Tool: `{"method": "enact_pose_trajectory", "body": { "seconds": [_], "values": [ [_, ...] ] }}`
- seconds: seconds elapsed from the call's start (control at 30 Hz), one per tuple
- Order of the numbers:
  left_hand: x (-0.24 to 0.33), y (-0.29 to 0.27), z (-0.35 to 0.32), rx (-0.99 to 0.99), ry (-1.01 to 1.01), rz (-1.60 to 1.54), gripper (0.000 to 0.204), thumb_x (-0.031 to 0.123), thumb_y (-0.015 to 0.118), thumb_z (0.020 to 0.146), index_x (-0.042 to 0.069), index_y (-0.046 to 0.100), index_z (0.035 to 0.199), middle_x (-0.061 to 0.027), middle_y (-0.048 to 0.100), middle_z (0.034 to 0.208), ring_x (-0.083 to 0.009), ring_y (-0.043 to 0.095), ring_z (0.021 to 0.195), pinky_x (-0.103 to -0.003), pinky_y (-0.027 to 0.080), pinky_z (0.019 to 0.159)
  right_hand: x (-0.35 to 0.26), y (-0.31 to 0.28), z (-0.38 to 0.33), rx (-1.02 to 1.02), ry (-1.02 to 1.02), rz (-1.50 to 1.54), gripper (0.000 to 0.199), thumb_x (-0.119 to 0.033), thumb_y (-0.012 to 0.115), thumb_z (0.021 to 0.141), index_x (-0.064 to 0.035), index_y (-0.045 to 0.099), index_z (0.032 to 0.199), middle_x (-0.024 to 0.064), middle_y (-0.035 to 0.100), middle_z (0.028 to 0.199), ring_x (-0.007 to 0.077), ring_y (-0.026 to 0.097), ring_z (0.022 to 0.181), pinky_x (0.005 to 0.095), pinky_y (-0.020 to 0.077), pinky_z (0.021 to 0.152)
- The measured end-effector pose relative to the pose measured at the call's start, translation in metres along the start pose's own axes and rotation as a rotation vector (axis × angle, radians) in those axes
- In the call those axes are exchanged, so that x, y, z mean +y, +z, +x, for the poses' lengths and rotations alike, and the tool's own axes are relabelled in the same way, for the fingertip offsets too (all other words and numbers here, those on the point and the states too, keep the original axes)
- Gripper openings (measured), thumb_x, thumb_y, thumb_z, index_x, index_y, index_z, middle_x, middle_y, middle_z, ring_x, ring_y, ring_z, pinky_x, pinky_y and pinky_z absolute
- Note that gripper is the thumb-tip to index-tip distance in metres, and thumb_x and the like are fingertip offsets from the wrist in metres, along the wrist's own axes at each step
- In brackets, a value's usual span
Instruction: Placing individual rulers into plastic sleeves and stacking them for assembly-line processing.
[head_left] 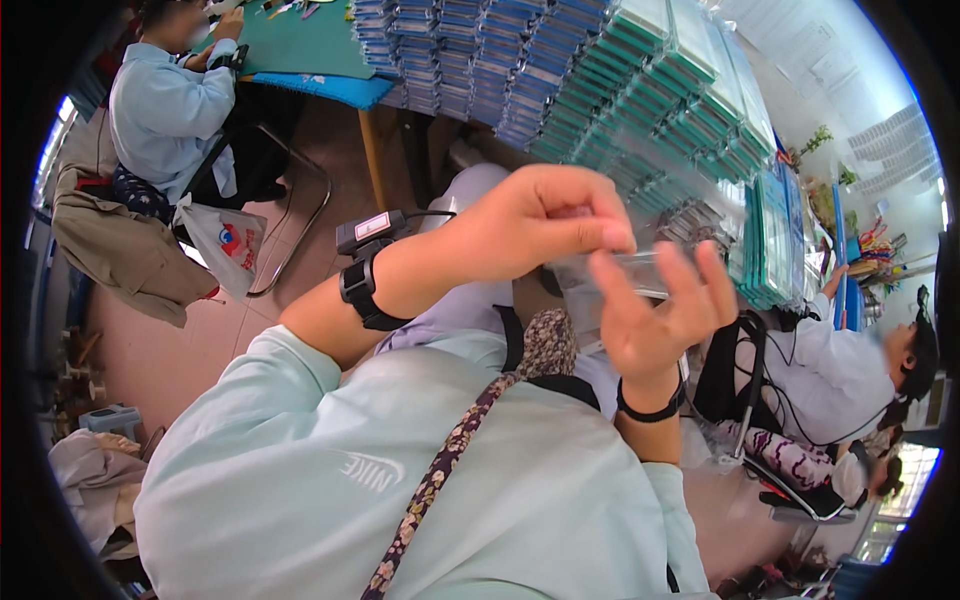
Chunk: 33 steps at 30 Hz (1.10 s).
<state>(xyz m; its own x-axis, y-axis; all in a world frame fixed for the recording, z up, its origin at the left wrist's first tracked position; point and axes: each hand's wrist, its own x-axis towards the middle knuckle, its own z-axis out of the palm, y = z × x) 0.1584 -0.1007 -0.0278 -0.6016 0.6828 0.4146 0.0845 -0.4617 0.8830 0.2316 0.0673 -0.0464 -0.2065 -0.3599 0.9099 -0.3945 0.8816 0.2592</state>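
My left hand is curled, its fingertips pinching the top edge of a small clear plastic bag. A black wristband with a small device sits on that wrist. My right hand is under the bag with fingers spread, thumb and forefinger on the bag's lower part. Both hands hold the bag up in front of me, above my pale green sleeves and a patterned strap.
Tall stacks of blue and teal flat packs cover the table ahead. A person in light blue sits at a green mat at the top left. Another seated person in white is at the right. A metal chair stands on the floor.
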Motion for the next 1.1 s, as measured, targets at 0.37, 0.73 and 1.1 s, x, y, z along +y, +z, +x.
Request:
{"method": "enact_pose_trajectory", "body": {
  "seconds": [0.37,0.73,1.1],
  "values": [
    [-0.007,0.0,0.004,0.089,-0.054,0.214,0.016,0.009,0.069,0.083,0.003,0.058,0.074,0.004,0.052,0.072,-0.0005,0.042,0.065,-0.017,0.033,0.055,0.019,-0.01,0.009,-0.156,0.744,1.213,0.045,-0.02,0.071,0.079,0.0035,0.055,0.113,0.0141,0.056,0.106,0.0198,0.053,0.099,0.0284,0.0412,0.084],
    [-0.012,0.001,0.003,-0.112,0.049,0.221,0.021,0.016,0.075,0.077,0.005,0.058,0.082,0.0011,0.055,0.077,-0.0076,0.046,0.073,-0.023,0.036,0.064,0.027,-0.004,0.002,-0.222,0.614,1.115,0.006,0.001,0.07,0.075,-0.0012,0.066,0.079,0.0048,0.057,0.076,0.0133,0.049,0.067,0.0243,0.0368,0.061],
    [-0.022,0.001,0.012,-0.176,0.135,0.427,0.015,0.017,0.059,0.089,0.003,0.063,0.085,-0.0023,0.051,0.073,-0.0157,0.044,0.068,-0.028,0.035,0.061,0.033,-0.013,-0.01,-0.228,0.623,1.011,0.007,-0.007,0.065,0.08,-0.0012,0.066,0.082,0.006,0.059,0.079,0.0163,0.05,0.071,0.0262,0.0378,0.063]
  ]
}}
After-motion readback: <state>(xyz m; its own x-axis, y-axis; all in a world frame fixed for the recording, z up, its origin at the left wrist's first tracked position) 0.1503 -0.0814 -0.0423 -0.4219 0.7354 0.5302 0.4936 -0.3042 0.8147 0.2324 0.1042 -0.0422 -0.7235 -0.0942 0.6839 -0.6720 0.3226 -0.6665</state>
